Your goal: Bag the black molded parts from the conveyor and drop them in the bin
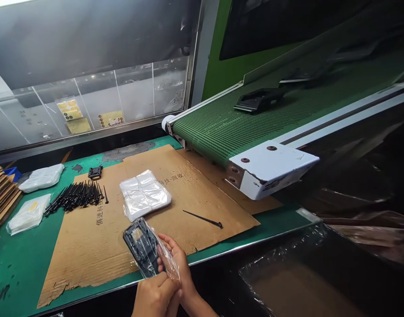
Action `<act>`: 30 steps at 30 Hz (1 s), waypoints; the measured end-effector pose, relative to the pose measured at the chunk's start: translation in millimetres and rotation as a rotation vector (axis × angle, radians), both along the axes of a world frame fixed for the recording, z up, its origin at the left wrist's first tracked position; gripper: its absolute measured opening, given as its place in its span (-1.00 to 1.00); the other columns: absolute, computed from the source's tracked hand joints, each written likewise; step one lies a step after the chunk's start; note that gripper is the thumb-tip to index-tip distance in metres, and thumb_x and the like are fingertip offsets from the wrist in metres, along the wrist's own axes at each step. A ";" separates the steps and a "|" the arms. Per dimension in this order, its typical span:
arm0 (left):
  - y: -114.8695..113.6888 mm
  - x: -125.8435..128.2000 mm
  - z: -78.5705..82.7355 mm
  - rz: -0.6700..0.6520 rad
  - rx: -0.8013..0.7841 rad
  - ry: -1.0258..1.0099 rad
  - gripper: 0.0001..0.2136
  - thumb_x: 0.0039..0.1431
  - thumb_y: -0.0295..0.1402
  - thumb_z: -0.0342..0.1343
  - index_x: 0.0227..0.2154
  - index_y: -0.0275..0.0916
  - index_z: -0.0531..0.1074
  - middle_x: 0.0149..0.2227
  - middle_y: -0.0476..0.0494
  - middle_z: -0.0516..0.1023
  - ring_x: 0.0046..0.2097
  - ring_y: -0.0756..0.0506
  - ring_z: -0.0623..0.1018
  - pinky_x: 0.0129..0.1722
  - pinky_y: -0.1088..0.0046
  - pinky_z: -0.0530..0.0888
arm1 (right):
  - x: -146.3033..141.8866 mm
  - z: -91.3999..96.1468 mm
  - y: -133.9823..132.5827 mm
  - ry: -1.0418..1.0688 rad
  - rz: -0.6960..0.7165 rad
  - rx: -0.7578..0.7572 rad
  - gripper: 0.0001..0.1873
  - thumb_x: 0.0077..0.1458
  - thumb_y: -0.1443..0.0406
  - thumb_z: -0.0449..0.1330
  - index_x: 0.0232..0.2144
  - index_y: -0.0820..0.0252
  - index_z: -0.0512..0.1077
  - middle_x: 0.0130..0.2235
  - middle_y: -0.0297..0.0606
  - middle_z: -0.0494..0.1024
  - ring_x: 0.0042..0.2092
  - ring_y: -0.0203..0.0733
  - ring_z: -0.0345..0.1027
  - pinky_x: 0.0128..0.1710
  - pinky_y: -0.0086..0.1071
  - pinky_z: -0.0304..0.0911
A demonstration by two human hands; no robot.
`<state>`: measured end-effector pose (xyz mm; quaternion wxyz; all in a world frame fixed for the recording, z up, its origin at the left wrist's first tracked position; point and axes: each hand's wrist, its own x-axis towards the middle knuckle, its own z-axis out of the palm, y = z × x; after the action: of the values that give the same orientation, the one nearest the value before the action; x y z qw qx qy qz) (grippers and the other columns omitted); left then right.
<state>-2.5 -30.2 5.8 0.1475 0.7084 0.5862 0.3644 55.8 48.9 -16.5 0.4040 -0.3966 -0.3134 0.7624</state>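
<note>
The left hand pinches the lower edge of a clear bag, its fingers closed on the plastic. The right hand is half open, its fingers curved behind the bag and touching it. Inside the bag, a black frame is held tilted just above the near edge of a cardboard sheet.

On the cardboard lie a stack of clear bags, a pile of black pins, a single pin and a small black part. Another black part sits on a green conveyor to the right.
</note>
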 end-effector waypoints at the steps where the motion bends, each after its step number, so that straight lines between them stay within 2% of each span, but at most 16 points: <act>1: -4.0 -3.7 -3.7 -0.037 -0.072 -0.084 -0.74 0.16 -0.29 -0.09 -0.35 -0.19 0.52 -0.52 -0.20 0.53 -0.50 -0.09 0.48 -0.54 0.44 0.29 | 1.1 0.1 2.7 0.002 -0.012 0.001 -0.56 -0.30 0.22 0.29 -0.29 0.21 0.30 -0.57 -0.45 0.31 -0.64 -0.40 0.11 -0.71 -0.54 0.01; 3: -11.4 -12.8 -10.4 -0.064 -0.204 -0.316 -0.74 0.09 -0.19 0.01 -0.42 -0.19 0.56 -0.60 -0.17 0.51 -0.58 -0.06 0.42 -0.60 0.45 0.25 | 4.2 1.6 4.7 0.013 -0.041 0.026 -0.56 -0.30 0.17 0.30 -0.32 0.21 0.31 -0.56 -0.46 0.29 -0.62 -0.42 0.11 -0.70 -0.55 0.03; 4: -14.0 -17.5 -12.7 -0.013 -0.250 -0.477 -0.74 0.05 -0.15 0.06 -0.50 -0.19 0.56 -0.67 -0.12 0.46 -0.64 -0.02 0.36 -0.64 0.47 0.21 | 5.7 2.9 4.0 0.018 -0.052 0.040 -0.57 -0.29 0.16 0.31 -0.34 0.21 0.32 -0.55 -0.46 0.28 -0.61 -0.43 0.11 -0.69 -0.56 0.04; 6: -15.2 -25.6 -13.3 0.243 -0.228 -0.851 -0.76 -0.02 -0.13 0.14 -0.55 -0.17 0.53 -0.73 0.00 0.38 -0.69 0.05 0.27 -0.69 0.53 0.17 | 7.6 6.0 -0.5 0.022 -0.055 0.065 -0.60 -0.29 0.15 0.33 -0.41 0.21 0.31 -0.57 -0.48 0.26 -0.61 -0.44 0.10 -0.69 -0.57 0.05; 7: -13.7 -28.6 -11.2 0.401 -0.180 -1.039 -0.80 -0.04 -0.14 0.17 -0.50 -0.15 0.52 -0.70 0.04 0.40 -0.67 0.07 0.30 -0.68 0.57 0.20 | 7.6 7.5 -3.9 0.025 -0.049 0.076 -0.61 -0.31 0.15 0.35 -0.45 0.21 0.31 -0.58 -0.48 0.26 -0.61 -0.44 0.10 -0.69 -0.57 0.05; 9: -7.2 -32.6 -2.7 0.595 -0.072 -1.355 -0.73 -0.10 -0.15 0.23 -0.31 -0.11 0.48 -0.48 0.04 0.53 -0.48 0.05 0.46 -0.52 0.60 0.36 | 6.1 9.9 -11.3 0.022 -0.008 0.108 -0.60 -0.34 0.16 0.38 -0.49 0.20 0.30 -0.60 -0.49 0.26 -0.63 -0.44 0.08 -0.70 -0.55 0.06; 12: 4.7 -36.5 12.8 0.530 -0.176 -1.660 -0.73 -0.10 -0.25 0.25 -0.28 -0.18 0.46 -0.33 -0.07 0.59 -0.29 -0.07 0.55 -0.34 0.47 0.46 | 3.7 11.7 -19.6 -0.021 0.082 0.196 -0.58 -0.30 0.07 0.36 -0.52 0.20 0.29 -0.62 -0.49 0.27 -0.65 -0.42 0.09 -0.70 -0.53 0.08; 15: 11.5 -45.3 19.3 0.593 -0.284 -1.921 -0.95 -0.02 -0.48 0.16 -0.47 -0.25 0.50 -0.49 -0.07 0.60 -0.43 -0.05 0.56 -0.32 0.42 0.48 | 8.5 10.8 -19.5 -0.123 0.059 0.307 -0.55 -0.16 -0.06 0.23 -0.57 0.21 0.28 -0.63 -0.44 0.28 -0.63 -0.39 0.13 -0.66 -0.50 0.10; 16: 12.3 -49.5 18.7 0.633 -0.314 -1.982 -0.90 -0.01 -0.52 0.11 -0.54 -0.27 0.50 -0.53 -0.08 0.59 -0.46 -0.04 0.56 -0.31 0.41 0.49 | 12.4 9.6 -17.8 -0.169 0.050 0.328 -0.53 -0.13 -0.08 0.19 -0.58 0.21 0.28 -0.63 -0.43 0.28 -0.63 -0.39 0.14 -0.66 -0.50 0.09; 19: 12.2 -59.4 12.9 0.598 -0.384 -2.025 -0.87 -0.03 -0.53 0.09 -0.58 -0.28 0.50 -0.54 -0.12 0.60 -0.42 -0.10 0.58 -0.24 0.32 0.49 | 30.1 5.1 -11.0 -0.299 0.110 0.330 -0.49 -0.12 -0.12 0.15 -0.60 0.22 0.26 -0.65 -0.44 0.25 -0.68 -0.42 0.08 -0.73 -0.52 -0.01; 21: 11.1 -60.3 9.4 0.573 -0.319 -2.001 -0.92 -0.06 -0.51 0.13 -0.51 -0.27 0.52 -0.48 -0.14 0.61 -0.34 -0.14 0.59 -0.22 0.30 0.49 | 44.1 3.9 -6.5 -0.345 0.111 0.312 -0.52 -0.12 -0.10 0.17 -0.54 0.21 0.28 -0.64 -0.43 0.27 -0.67 -0.39 0.10 -0.73 -0.53 -0.01; 22: 10.3 -58.9 8.8 0.614 -0.247 -1.968 -0.91 -0.09 -0.51 0.15 -0.47 -0.26 0.51 -0.46 -0.12 0.62 -0.33 -0.13 0.59 -0.23 0.33 0.49 | 50.5 4.6 -4.4 -0.352 0.059 0.318 -0.55 -0.10 -0.08 0.17 -0.48 0.21 0.30 -0.61 -0.39 0.32 -0.63 -0.35 0.17 -0.70 -0.51 0.06; 24: 8.5 -53.4 10.5 0.746 -0.071 -1.830 -0.81 -0.13 -0.50 0.20 -0.36 -0.23 0.49 -0.44 -0.05 0.62 -0.35 -0.10 0.58 -0.28 0.40 0.50 | 59.6 9.1 -1.7 -0.355 -0.092 0.393 -0.59 -0.05 -0.01 0.18 -0.31 0.19 0.32 -0.43 -0.24 0.45 -0.44 -0.21 0.35 -0.49 -0.40 0.27; 26: 6.7 -46.0 15.4 0.781 0.023 -1.669 -0.71 -0.17 -0.46 0.27 -0.29 -0.21 0.45 -0.44 -0.01 0.61 -0.34 -0.09 0.58 -0.30 0.41 0.50 | 60.7 15.6 -2.3 -0.340 -0.130 0.561 -0.53 -0.01 0.07 0.19 -0.09 0.16 0.26 -0.13 -0.06 0.44 -0.10 -0.05 0.34 -0.11 -0.21 0.25; 28: 5.2 -38.3 21.1 0.700 -0.014 -1.623 -0.66 -0.20 -0.40 0.30 -0.28 -0.24 0.42 -0.43 -0.04 0.60 -0.30 -0.14 0.58 -0.28 0.36 0.50 | 51.7 20.6 -7.2 -0.298 0.046 0.717 -0.23 -0.09 0.11 0.27 0.12 0.15 0.07 0.13 0.02 0.23 0.15 0.04 0.07 0.13 -0.06 -0.04; 30: 4.1 -32.0 25.3 0.646 -0.079 -1.676 -0.67 -0.20 -0.39 0.30 -0.29 -0.26 0.41 -0.40 -0.09 0.60 -0.27 -0.18 0.58 -0.27 0.32 0.51 | 34.7 21.5 -15.2 -0.230 0.282 0.751 0.11 -0.24 0.14 0.37 0.23 0.17 -0.18 0.20 0.05 0.08 0.22 0.07 -0.07 0.17 -0.01 -0.17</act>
<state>-34.5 -26.1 31.1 0.4416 0.0050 0.4690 0.7649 90.5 33.7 5.0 0.3746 -0.2576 -0.6640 0.5936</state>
